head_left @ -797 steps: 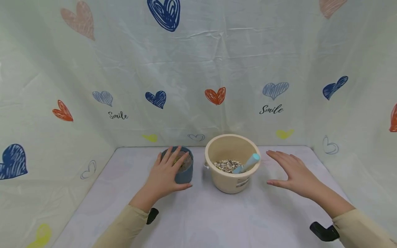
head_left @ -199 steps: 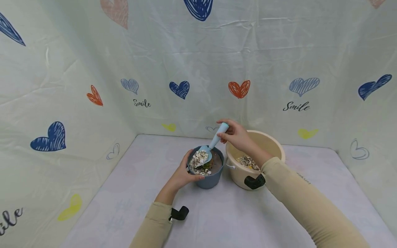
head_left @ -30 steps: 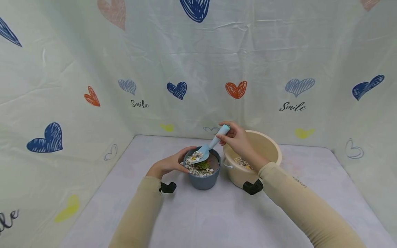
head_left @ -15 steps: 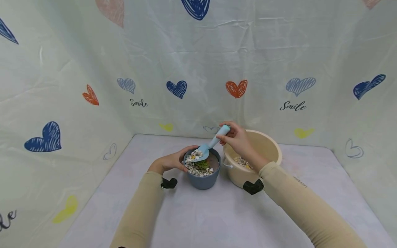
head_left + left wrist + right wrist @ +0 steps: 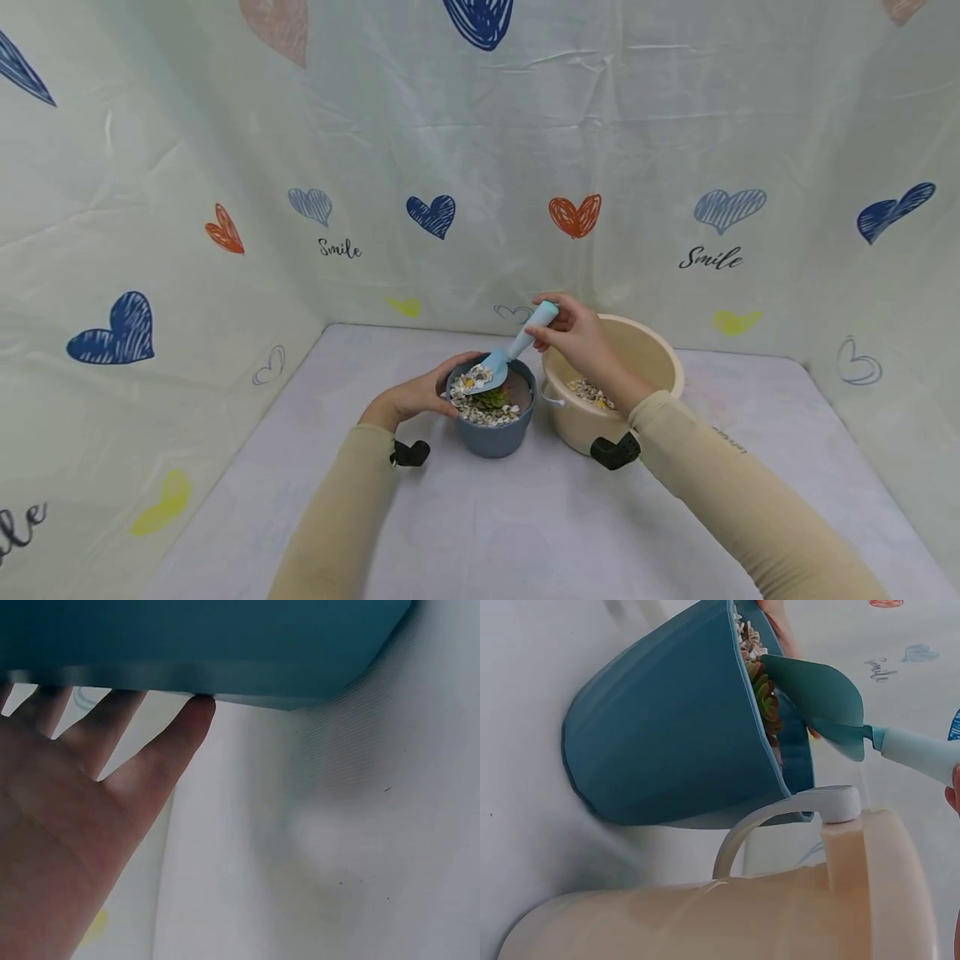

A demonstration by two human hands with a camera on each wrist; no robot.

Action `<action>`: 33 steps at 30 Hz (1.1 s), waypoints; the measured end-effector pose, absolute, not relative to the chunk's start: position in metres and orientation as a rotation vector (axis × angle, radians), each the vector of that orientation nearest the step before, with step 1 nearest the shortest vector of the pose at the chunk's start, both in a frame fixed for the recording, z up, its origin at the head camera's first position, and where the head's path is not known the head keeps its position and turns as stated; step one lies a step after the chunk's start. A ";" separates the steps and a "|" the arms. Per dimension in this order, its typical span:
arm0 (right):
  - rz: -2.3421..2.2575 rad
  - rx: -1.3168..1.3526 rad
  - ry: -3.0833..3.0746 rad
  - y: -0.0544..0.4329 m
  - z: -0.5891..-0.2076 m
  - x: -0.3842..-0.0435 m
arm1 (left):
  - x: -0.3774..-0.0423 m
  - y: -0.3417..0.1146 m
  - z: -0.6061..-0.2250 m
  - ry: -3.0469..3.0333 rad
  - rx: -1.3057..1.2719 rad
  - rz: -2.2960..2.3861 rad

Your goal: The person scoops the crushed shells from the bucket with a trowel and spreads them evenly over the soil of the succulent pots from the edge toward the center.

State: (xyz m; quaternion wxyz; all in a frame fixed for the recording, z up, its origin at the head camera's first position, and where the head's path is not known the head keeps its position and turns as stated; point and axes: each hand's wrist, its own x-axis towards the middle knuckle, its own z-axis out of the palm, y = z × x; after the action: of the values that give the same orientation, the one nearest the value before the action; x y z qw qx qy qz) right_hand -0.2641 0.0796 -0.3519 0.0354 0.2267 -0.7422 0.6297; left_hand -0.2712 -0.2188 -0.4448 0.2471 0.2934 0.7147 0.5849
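A blue-grey flowerpot (image 5: pixel 492 440) stands on the table, holding a small green succulent (image 5: pixel 492 398). White and tan gravel (image 5: pixel 487 415) covers the pot's left and near part; brown soil shows at its right. My left hand (image 5: pixel 411 395) grips the pot's left side, thumb at the near side; its fingers (image 5: pixel 169 746) touch the pot under the rim in the left wrist view. Between thumb and fingers, my right hand (image 5: pixel 576 335) holds a light-blue trowel (image 5: pixel 495 364) by its handle. The blade, bearing some gravel, tilts down over the pot's left half, beside the succulent (image 5: pixel 761 694).
A cream bucket (image 5: pixel 645 350) with gravel inside stands close to the pot's right, under my right forearm. Its pale handle (image 5: pixel 780 806) reaches toward the pot's rim. A white sheet with printed hearts hangs behind the table (image 5: pixel 480 517).
At first both hands were free and the trowel lay in the bucket. Gravel now covers part of the soil. The trowel's heap has shrunk since 6.6 s ago; the last second shows barely any movement.
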 end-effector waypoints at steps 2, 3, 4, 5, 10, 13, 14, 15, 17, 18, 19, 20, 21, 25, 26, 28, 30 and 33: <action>1.932 0.702 -2.283 0.080 -0.351 -0.264 | -0.270 -0.218 -0.446 1.956 0.783 1.599; 1.933 0.703 -2.281 0.080 -0.351 -0.263 | -0.269 -0.218 -0.446 1.961 0.772 1.601; 1.933 0.707 -2.279 0.080 -0.351 -0.263 | -0.268 -0.218 -0.445 1.966 0.760 1.604; 1.933 0.712 -2.279 0.080 -0.351 -0.263 | -0.267 -0.218 -0.445 1.972 0.747 1.605; 1.936 0.731 -2.284 0.078 -0.351 -0.262 | -0.261 -0.219 -0.443 2.008 0.718 1.592; 1.938 0.735 -2.276 0.076 -0.351 -0.262 | -0.259 -0.218 -0.443 2.022 0.712 1.588; 1.937 0.735 -2.274 0.076 -0.351 -0.262 | -0.258 -0.218 -0.443 2.026 0.708 1.589; 1.938 0.734 -2.272 0.075 -0.351 -0.261 | -0.257 -0.217 -0.443 2.032 0.705 1.589; 1.944 0.723 -2.271 0.075 -0.351 -0.261 | -0.255 -0.216 -0.443 2.039 0.695 1.596; 1.947 0.716 -2.272 0.074 -0.351 -0.261 | -0.254 -0.216 -0.443 2.045 0.689 1.602; 1.948 0.709 -2.274 0.074 -0.351 -0.261 | -0.252 -0.215 -0.443 2.048 0.683 1.610; 1.945 0.701 -2.279 0.073 -0.350 -0.262 | -0.251 -0.214 -0.443 2.050 0.677 1.620; 1.945 0.696 -2.279 0.073 -0.350 -0.261 | -0.249 -0.213 -0.443 2.053 0.669 1.630; 1.924 0.689 -2.273 0.071 -0.350 -0.261 | -0.245 -0.211 -0.443 2.071 0.641 1.655; 1.920 0.688 -2.270 0.071 -0.349 -0.261 | -0.245 -0.211 -0.444 2.079 0.635 1.658; 1.911 0.690 -2.264 0.070 -0.349 -0.261 | -0.243 -0.210 -0.445 2.102 0.611 1.659; 1.909 0.682 -2.264 0.069 -0.348 -0.261 | -0.241 -0.209 -0.446 2.124 0.581 1.671; 1.910 0.671 -2.263 0.068 -0.348 -0.261 | -0.235 -0.207 -0.447 2.151 0.526 1.691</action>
State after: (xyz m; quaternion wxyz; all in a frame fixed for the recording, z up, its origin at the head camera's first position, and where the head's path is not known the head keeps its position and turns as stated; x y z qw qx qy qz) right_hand -0.2615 0.0684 -0.3480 0.0526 0.2208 -0.7442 0.6282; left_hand -0.2352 -0.2065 -0.4468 0.1767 0.1859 0.7598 0.5974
